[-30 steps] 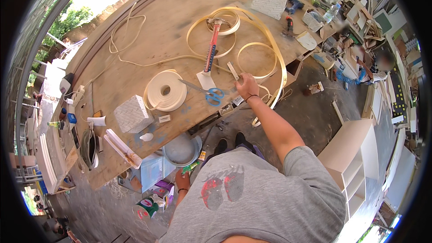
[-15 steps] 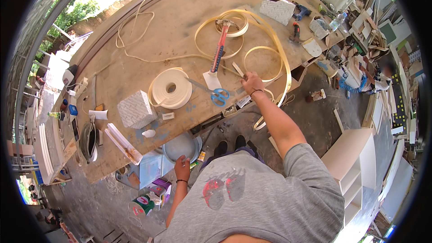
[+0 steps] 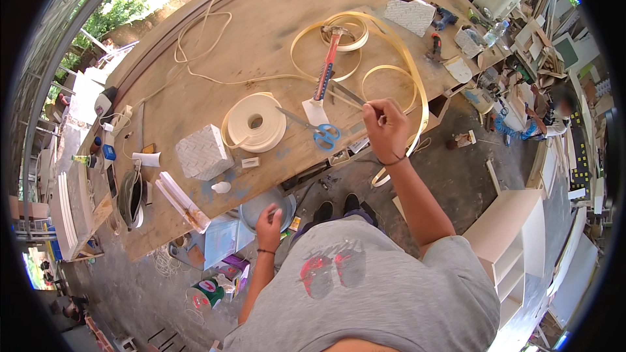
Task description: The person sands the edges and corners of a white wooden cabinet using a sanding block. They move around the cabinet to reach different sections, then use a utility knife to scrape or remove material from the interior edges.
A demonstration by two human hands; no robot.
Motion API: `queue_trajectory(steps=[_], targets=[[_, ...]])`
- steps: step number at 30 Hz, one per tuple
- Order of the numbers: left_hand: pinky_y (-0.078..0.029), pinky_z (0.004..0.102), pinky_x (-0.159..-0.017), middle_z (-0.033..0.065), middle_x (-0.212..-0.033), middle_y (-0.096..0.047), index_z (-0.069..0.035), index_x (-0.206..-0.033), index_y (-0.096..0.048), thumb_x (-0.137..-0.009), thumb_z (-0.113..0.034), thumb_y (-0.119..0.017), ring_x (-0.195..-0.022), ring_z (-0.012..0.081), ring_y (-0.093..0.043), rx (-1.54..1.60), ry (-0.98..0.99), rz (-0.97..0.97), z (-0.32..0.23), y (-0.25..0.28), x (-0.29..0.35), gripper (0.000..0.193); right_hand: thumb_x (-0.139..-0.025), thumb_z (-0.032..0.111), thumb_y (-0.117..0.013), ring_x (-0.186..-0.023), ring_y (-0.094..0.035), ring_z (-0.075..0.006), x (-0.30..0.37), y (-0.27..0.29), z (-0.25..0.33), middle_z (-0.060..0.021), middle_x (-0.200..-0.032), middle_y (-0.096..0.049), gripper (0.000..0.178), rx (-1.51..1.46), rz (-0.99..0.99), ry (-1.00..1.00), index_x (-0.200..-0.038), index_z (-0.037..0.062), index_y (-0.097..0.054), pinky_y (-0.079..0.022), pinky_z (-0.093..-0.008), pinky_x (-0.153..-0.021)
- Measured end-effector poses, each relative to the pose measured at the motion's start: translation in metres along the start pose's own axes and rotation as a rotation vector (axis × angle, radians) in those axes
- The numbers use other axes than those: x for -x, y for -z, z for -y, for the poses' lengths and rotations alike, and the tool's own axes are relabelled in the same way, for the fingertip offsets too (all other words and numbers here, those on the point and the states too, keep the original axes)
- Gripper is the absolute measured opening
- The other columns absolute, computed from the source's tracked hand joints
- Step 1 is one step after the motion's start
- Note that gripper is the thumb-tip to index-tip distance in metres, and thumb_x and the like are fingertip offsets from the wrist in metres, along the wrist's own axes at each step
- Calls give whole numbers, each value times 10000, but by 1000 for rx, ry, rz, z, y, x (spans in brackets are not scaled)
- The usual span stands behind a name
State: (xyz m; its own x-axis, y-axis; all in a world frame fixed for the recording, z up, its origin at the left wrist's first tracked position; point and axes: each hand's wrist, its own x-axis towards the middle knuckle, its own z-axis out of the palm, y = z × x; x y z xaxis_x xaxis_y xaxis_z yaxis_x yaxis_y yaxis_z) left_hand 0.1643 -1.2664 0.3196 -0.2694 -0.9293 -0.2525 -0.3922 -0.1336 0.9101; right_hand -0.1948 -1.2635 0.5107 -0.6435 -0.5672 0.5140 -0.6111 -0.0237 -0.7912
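Observation:
My right hand (image 3: 386, 127) is raised over the table's near edge. Its fingers pinch the end of a thin, flat grey strip (image 3: 349, 93), blade-like, pointing toward the hammer (image 3: 327, 65). That hammer has a red and blue handle and lies across a coil of pale edging band (image 3: 355, 44). Loosely bent, my left hand (image 3: 268, 227) hangs beside a grey-blue bucket (image 3: 244, 214) below the table, with nothing visible in it. Blue-handled scissors (image 3: 326, 137) rest between a thick white roll of banding (image 3: 256, 122) and my right hand. A white card (image 3: 315, 113) lies under the hammer's handle end.
The wooden table (image 3: 261, 32) carries a patterned box (image 3: 203, 152), a small white bottle (image 3: 222, 187) and white strips (image 3: 181, 202). Another box (image 3: 409, 12) and a drill (image 3: 445, 18) sit at far right. A white shelf unit (image 3: 505, 241) stands on the floor at right.
My right hand has lifted off the tabletop and drawn slightly right, with the thin grey strip now showing in its fingers. My left hand has risen slightly.

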Motion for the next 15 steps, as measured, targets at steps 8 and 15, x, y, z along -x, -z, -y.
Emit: queue_trajectory(steps=[8,15], targets=[[-491,248,-837,56,-1009,-667,-7,-1177,-610,-938,-137,-634,-928,108,-621,306,-234,194,-120,-21,-36,272,-902,68,-671,-611,-561,-72,21,29,62,-22,-769,-639,57,-574,50,-338,-903,14,-654,-432,-206,-559],[-488,239,-818,47,-999,-663,7,-1143,-616,-947,-117,-613,-908,107,-624,374,-131,250,-86,-22,-31,231,-911,85,-662,-626,-568,-72,39,52,87,-39,-789,-646,75,-878,84,-540,-927,26,-617,-419,-200,-538]])
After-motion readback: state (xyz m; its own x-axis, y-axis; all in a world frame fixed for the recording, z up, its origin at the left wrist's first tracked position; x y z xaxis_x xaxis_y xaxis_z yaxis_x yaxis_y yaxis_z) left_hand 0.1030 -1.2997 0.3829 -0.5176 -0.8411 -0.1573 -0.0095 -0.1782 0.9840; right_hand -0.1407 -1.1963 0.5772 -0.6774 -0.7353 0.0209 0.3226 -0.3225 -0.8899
